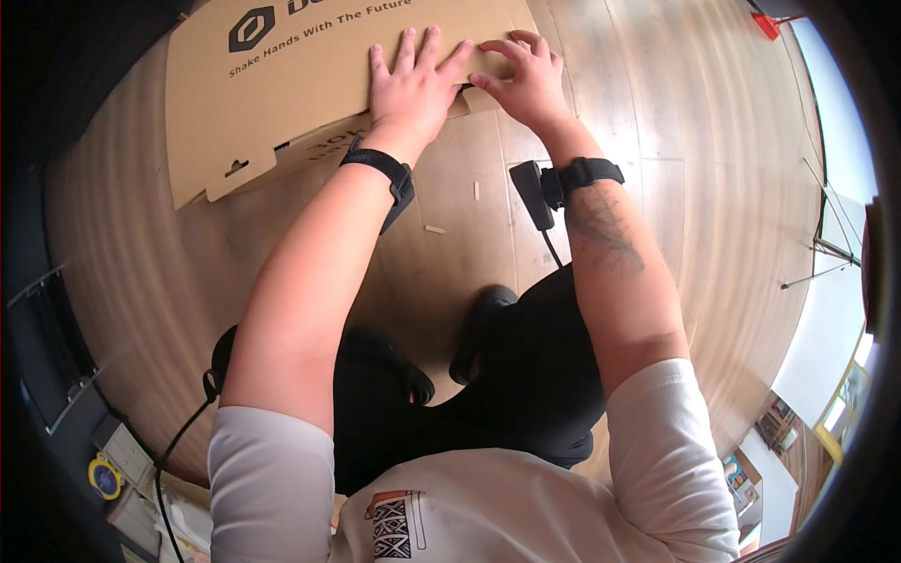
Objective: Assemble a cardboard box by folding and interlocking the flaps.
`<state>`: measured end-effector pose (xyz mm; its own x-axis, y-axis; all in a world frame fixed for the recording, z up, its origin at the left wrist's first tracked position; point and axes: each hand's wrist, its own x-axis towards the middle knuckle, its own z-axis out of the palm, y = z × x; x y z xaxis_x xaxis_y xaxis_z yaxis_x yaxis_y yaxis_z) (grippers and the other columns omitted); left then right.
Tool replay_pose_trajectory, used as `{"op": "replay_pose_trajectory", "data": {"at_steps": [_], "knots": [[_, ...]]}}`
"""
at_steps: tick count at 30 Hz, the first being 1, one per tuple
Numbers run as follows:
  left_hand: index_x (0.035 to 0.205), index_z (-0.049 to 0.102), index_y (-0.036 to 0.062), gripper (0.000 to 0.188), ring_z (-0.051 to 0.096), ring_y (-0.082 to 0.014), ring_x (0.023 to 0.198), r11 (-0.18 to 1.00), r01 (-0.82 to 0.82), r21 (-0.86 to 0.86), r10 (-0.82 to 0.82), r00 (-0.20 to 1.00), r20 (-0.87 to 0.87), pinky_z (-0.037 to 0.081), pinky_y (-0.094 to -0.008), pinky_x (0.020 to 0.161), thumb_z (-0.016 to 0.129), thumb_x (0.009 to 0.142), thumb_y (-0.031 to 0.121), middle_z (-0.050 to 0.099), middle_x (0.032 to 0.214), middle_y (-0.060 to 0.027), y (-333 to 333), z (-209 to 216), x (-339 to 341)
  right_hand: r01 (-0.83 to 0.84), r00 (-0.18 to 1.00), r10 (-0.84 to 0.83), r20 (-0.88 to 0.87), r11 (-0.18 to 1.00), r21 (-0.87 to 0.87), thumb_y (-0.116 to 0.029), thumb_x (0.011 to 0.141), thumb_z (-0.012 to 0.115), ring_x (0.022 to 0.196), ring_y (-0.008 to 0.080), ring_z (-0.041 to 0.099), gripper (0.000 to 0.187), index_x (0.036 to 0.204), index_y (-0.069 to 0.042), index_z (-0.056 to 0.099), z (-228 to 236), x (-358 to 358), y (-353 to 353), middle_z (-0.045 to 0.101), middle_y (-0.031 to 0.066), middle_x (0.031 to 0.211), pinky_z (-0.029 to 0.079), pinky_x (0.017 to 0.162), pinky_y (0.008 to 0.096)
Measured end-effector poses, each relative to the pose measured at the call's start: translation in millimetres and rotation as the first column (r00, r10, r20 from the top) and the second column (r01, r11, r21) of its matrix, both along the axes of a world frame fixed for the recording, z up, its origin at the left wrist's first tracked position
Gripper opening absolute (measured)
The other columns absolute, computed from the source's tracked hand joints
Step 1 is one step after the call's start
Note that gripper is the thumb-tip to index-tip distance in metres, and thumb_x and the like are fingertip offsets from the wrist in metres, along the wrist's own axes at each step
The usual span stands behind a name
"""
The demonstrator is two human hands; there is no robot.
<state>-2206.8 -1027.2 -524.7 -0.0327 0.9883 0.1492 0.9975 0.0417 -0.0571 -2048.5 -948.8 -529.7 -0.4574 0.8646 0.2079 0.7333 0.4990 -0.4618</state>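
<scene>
Resting along carton [282, 98] edge: left hand [416, 92] splayed, right grip [531, 83] apart; floor [648, 103] alongside.

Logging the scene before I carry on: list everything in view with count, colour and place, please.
Cardboard box: 1, brown, top of view, under the hands
Small strips: 2, pale, on the floor between the forearms
Floor: 1, brown, beneath everything
Red object: 1, red, upper right, kind unclear
Round object: 1, yellow and blue, lower left
Cable: 1, black, lower left
Wrist device: 1, black, beside right wrist
Shirt: 1, whitish, bottom
Left hand: 1, bare, fingers spread on the box
Right hand: 1, bare, fingers bent at the box's right end

Rim clutter: too distorted to count.
</scene>
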Motion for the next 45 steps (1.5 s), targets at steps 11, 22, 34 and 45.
{"op": "replay_pose_trajectory", "data": {"at_steps": [11,22,34,45], "knots": [[0.147,0.028,0.0375,0.062,0.03,-0.0286,0.14,0.999,0.023,-0.037,-0.022,0.999,0.041,0.023,-0.0542,0.113,0.056,0.092,0.031,0.032,0.153,-0.0048,-6,9,-8,0.069,0.996,-0.071,-0.056,0.997,-0.047,-0.031,0.072,0.079,0.122,0.04,0.038,0.038,0.108,-0.027,0.069,4,1,-6,0.049,0.0065,0.132,0.036,0.102,0.0481],[0.142,0.041,0.0326,0.062,0.025,-0.0282,0.142,0.931,0.324,-0.167,-0.259,0.911,0.322,0.021,-0.0446,0.118,0.063,0.086,0.018,0.029,0.154,-0.0059,-30,31,-83,0.086,0.996,-0.085,0.016,0.99,-0.109,-0.028,0.075,0.078,0.129,0.037,0.033,0.039,0.112,-0.026,0.066,11,0,-7,0.045,0.0053,0.136,0.033,0.108,0.0475],[0.133,0.053,0.03,0.05,0.033,-0.0303,0.138,0.907,0.404,-0.119,-0.348,0.878,0.328,0.024,-0.048,0.116,0.062,0.087,0.012,0.042,0.146,-0.0057,-24,23,-94,0.036,0.997,-0.043,-0.062,0.994,-0.1,-0.03,0.072,0.078,0.13,0.0348,0.033,0.041,0.111,-0.024,0.066,-2,3,-3,0.047,0.0063,0.135,0.029,0.11,0.0466],[0.129,0.057,0.026,0.044,0.04,-0.0305,0.134,0.904,0.423,0.058,-0.423,0.869,0.258,0.029,-0.0495,0.114,0.061,0.088,0.012,0.049,0.14,-0.005,-32,12,-92,0.165,0.72,-0.578,-0.384,0.68,-0.714,-0.037,0.086,0.057,0.106,0.036,0.06,0.053,0.12,0.004,0.056,-3,21,25,0.063,0.0235,0.114,0.046,0.093,0.0383]]}}
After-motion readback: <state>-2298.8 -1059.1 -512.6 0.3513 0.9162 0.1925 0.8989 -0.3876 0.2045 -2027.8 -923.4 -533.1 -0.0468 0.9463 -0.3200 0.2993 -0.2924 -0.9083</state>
